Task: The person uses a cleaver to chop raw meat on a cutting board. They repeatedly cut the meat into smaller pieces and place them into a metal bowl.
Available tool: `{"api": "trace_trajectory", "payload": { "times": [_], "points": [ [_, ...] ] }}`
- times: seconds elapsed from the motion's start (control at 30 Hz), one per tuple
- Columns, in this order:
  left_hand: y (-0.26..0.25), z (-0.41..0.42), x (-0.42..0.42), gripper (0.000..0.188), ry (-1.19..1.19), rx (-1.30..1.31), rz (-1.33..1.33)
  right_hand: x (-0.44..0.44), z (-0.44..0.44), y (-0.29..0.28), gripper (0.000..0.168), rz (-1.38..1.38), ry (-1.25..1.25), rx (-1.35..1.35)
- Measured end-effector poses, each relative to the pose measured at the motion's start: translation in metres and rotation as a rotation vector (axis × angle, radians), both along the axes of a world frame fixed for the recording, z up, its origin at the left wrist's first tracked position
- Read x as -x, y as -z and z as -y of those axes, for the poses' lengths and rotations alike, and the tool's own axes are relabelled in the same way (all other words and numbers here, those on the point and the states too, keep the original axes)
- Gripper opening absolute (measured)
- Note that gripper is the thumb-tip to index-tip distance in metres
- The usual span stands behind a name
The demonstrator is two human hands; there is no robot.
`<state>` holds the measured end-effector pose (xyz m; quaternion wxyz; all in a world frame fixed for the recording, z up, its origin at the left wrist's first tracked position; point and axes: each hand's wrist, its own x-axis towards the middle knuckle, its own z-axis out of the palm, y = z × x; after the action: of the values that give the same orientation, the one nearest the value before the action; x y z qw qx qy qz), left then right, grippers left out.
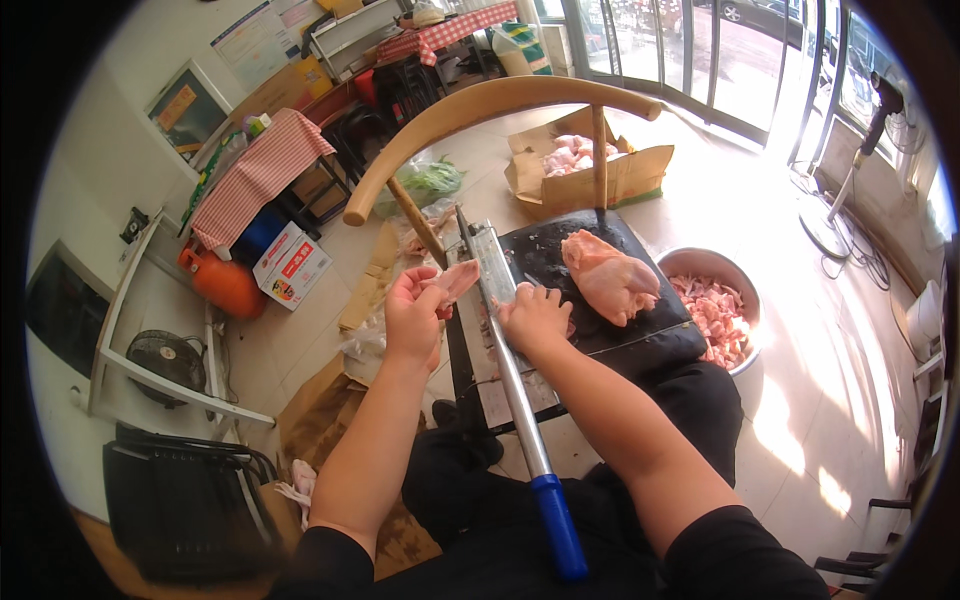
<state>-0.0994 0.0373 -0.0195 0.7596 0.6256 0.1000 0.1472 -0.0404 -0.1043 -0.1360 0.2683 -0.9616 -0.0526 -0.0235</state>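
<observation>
Raised left of the cutter, my left hand (417, 307) pinches a piece of raw poultry (459, 281). My right hand (538, 315) rests over more meat, partly hidden under the fingers, just right of the blade. A lever-arm cutter (517, 397) with a metal bar and a blue handle (559, 525) lies lengthwise before me, its handle pointing at my lap. To the right, a large raw poultry carcass (609, 274) lies on the black seat (540, 240) of a wooden-backed chair. A metal bowl (752, 300) beside the seat holds chopped raw meat (712, 319).
The chair's curved wooden back (480, 105) arches beyond the cutter. An open cardboard box (637, 176) of raw poultry sits on the floor behind it. Bagged greens (431, 180) lie to its left. An orange gas cylinder (221, 281) and a floor stand (829, 221) with cables flank the area.
</observation>
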Motion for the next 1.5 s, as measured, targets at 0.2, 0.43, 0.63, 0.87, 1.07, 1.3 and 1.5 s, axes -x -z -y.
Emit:
{"api": "trace_trajectory", "payload": {
  "times": [0.2,0.43,0.63,0.87,1.07,1.3,1.5],
  "points": [
    [0.009,-0.007,0.005,0.026,0.039,-0.030,0.020,0.008,0.074,-0.050,0.032,0.033,-0.309,0.163],
    [0.024,-0.004,0.002,0.025,-0.010,0.049,-0.059,0.000,0.089,-0.020,0.042,-0.254,-0.141,0.184],
    [0.023,-0.011,0.014,0.024,-0.016,0.077,-0.040,0.000,0.069,-0.022,0.058,-0.216,-0.144,0.215],
    [0.032,-0.022,0.023,0.021,0.023,0.030,-0.032,-0.045,0.110,-0.070,0.031,-0.661,-0.191,-0.076],
    [0.046,-0.027,0.027,0.027,-0.014,0.107,-0.062,-0.025,0.129,-0.082,0.021,-0.871,-0.239,-0.673],
    [0.037,-0.010,0.021,0.023,0.029,0.174,-0.023,-0.023,0.138,-0.066,0.037,-0.623,-0.334,-0.594],
    [0.033,-0.001,0.013,0.022,0.044,0.183,-0.021,-0.007,0.143,-0.072,0.072,-0.113,-0.412,-0.041]
  ]
}}
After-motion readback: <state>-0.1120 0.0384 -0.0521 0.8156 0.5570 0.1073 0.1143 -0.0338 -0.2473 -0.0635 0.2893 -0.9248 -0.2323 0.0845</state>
